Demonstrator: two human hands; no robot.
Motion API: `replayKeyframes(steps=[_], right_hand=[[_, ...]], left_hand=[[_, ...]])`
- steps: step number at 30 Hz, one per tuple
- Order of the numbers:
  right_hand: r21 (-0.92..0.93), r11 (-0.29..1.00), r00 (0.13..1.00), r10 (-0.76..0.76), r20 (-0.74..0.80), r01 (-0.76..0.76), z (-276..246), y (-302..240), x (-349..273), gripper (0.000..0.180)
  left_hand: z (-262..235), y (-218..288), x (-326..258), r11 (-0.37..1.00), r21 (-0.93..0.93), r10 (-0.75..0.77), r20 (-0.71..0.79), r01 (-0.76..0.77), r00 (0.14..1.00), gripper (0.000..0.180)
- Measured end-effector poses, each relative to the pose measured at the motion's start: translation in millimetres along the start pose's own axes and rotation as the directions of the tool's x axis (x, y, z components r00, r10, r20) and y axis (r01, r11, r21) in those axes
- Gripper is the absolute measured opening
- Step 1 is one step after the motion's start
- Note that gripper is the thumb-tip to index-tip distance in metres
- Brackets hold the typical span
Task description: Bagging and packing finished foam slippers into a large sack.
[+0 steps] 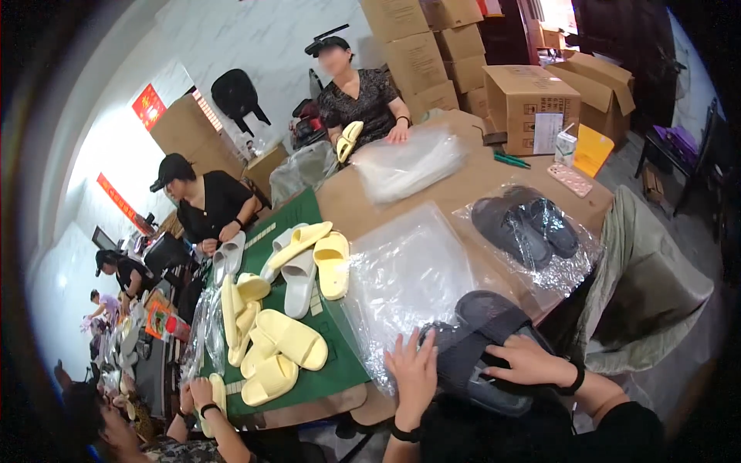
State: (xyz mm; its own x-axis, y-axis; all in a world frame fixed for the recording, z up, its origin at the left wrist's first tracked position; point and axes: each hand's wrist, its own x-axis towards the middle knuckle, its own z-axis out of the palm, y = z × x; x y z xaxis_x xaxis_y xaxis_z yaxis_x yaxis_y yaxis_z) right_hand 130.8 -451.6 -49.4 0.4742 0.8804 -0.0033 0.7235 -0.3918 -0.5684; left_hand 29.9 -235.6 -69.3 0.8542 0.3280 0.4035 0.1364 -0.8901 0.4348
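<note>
A pair of dark grey slippers [489,309] is in front of me at the table's near edge, one overlapping the other. My right hand [529,361] is closed on the nearer slipper beside its strap. My left hand [414,372] is spread, its fingers stretched out at the slippers' left side and over the edge of a stack of clear plastic bags [409,266]. Plastic sheen shows near the lower slipper; whether a bag encloses it I cannot tell. Beyond, to the right, another dark pair [527,226] lies inside a clear bag.
Yellow slippers [290,339] and grey ones lie on a green mat [340,351] to my left. Co-workers sit around the table; one opposite holds a yellow slipper [350,141] beside more bags [409,166]. A carton [532,108], phone [570,179] and large sack [648,285] are right.
</note>
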Motion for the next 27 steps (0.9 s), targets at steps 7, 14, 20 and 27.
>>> replayKeyframes(steps=[7,14,20,27], right_hand=[[-0.129,0.989,0.986,0.05,-0.157,-0.071,21.2,-0.3,42.3,0.054],[-0.242,0.957,0.923,0.06,-0.379,-0.162,34.8,-0.7,121.3,0.053],[0.002,0.995,0.969,0.097,-0.226,-0.099,37.2,16.6,147.5,0.064],[-0.254,0.966,0.995,0.033,-0.097,-0.057,35.8,19.8,94.4,0.078]], left_hand=[[5.7,23.2,-11.2,0.96,-0.281,0.043,0.123,-0.006,0.992,0.037],[5.3,21.9,-15.2,0.869,-0.485,0.16,0.09,-0.097,0.983,0.038],[20.9,9.3,-21.9,0.935,-0.353,0.051,0.031,-0.037,0.998,0.043],[55.5,-30.4,-54.5,0.709,-0.605,-0.482,-0.041,0.362,0.875,0.063]])
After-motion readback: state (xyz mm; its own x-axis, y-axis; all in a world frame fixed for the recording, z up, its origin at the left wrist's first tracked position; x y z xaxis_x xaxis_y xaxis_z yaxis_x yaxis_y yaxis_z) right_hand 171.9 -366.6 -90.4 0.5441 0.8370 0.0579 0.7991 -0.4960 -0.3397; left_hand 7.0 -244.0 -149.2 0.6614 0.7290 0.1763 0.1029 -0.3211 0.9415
